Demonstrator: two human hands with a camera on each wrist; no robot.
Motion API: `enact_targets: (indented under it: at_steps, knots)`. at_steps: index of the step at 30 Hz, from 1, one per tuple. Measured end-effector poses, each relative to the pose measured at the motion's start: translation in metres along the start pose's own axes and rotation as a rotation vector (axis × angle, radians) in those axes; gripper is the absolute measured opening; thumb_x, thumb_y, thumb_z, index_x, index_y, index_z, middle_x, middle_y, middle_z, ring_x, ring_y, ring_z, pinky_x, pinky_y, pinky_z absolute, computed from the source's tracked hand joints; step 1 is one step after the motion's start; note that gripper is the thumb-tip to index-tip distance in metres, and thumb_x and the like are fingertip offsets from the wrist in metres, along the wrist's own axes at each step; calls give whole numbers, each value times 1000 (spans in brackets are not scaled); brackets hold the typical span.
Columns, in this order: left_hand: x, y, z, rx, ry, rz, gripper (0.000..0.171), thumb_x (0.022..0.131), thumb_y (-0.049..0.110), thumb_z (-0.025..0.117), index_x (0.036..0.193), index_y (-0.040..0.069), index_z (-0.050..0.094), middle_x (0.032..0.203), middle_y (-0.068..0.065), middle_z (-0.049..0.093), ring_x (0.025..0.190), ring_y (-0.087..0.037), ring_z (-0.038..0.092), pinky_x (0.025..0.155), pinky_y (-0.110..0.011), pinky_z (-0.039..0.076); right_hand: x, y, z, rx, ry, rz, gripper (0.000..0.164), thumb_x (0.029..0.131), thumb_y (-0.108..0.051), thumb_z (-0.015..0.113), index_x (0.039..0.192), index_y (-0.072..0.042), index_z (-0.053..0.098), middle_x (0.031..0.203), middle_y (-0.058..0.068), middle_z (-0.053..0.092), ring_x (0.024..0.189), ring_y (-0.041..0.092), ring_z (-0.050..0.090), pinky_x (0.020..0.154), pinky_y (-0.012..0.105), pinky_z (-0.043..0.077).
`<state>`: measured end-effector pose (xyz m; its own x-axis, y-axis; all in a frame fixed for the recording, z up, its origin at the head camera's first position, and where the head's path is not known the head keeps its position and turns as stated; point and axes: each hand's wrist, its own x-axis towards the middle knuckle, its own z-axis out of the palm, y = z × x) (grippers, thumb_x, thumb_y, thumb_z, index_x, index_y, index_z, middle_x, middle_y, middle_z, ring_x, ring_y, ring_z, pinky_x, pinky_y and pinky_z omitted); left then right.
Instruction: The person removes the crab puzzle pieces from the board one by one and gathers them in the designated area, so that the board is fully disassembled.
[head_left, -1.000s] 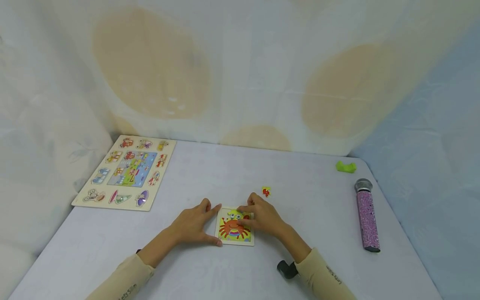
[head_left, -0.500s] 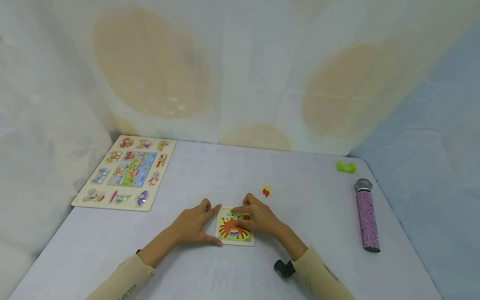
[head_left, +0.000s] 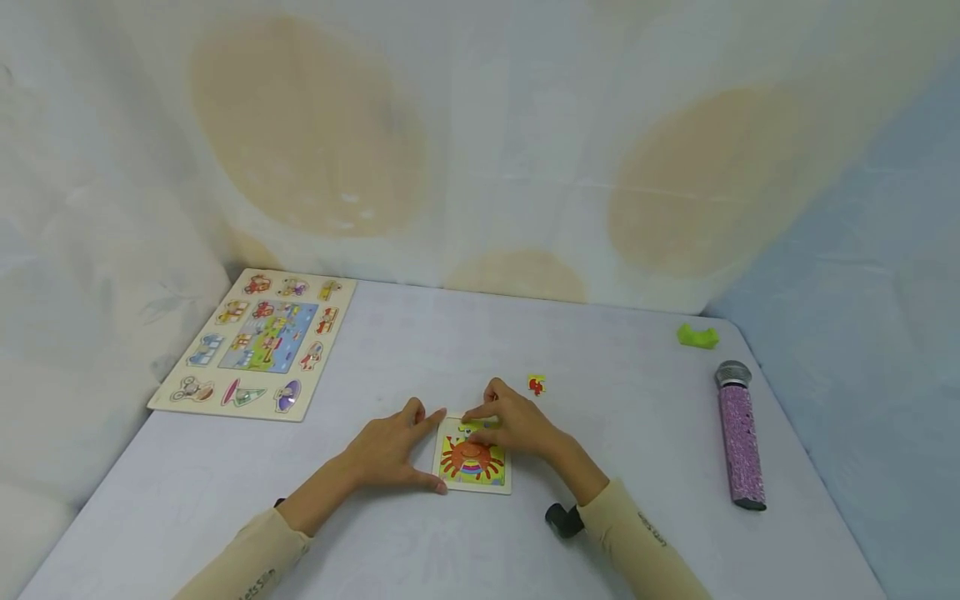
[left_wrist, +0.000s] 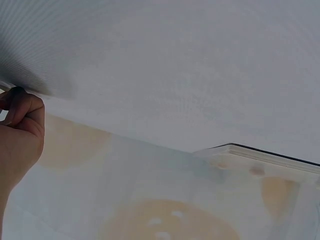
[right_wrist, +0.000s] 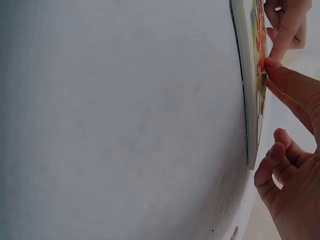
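Note:
A small crab puzzle (head_left: 471,461) in a pale square frame lies on the table in the head view, shown edge-on in the right wrist view. My left hand (head_left: 388,450) touches its left side, index finger near the upper corner and straight thumb near the lower one. My right hand (head_left: 517,423) is over its upper right part, pinching a puzzle piece (right_wrist: 263,92) between thumb and index finger. That piece stands slightly raised in the right wrist view, mostly hidden by the fingers. A loose yellow-and-red puzzle piece (head_left: 536,384) lies just beyond the right hand.
A large wooden vehicle puzzle board (head_left: 180,395) lies at the table's back left. To the right are a pink glittery microphone (head_left: 741,446) and a bright green object (head_left: 697,337). A patterned cloth (head_left: 517,167) hangs behind the table.
My right hand has shifted slightly left and away from me over the upper part of the crab puzzle, still pinching. The left hand holds its place. The whole head view has moved slightly.

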<state>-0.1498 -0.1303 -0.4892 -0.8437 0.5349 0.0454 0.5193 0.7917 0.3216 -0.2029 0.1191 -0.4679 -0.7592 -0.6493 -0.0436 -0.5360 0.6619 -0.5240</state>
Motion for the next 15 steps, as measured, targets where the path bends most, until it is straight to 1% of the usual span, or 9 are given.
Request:
enact_targets:
  at_steps: [3,9,15]
  knots:
    - [0,0,0,0,-2,-2,110,64,85,66,147,16,49,107,1,41,70,-7,40,55,-20,34,2,1,-1,10,-3,-5,30,86,-33,78,114,-21,77,97,-2,42,86,11,40,70,23,35]
    - [0,0,0,2,6,1,110,64,86,65,147,16,49,107,1,40,71,-7,40,54,-20,34,4,-1,0,69,-6,-31,27,87,-27,77,112,-15,77,97,0,40,88,13,40,70,23,34]
    - [0,-1,1,-2,2,4,110,64,85,66,147,16,49,106,2,40,71,-7,40,55,-20,34,5,-2,4,126,0,-31,24,88,-20,77,109,-11,77,98,1,40,92,13,41,73,23,37]
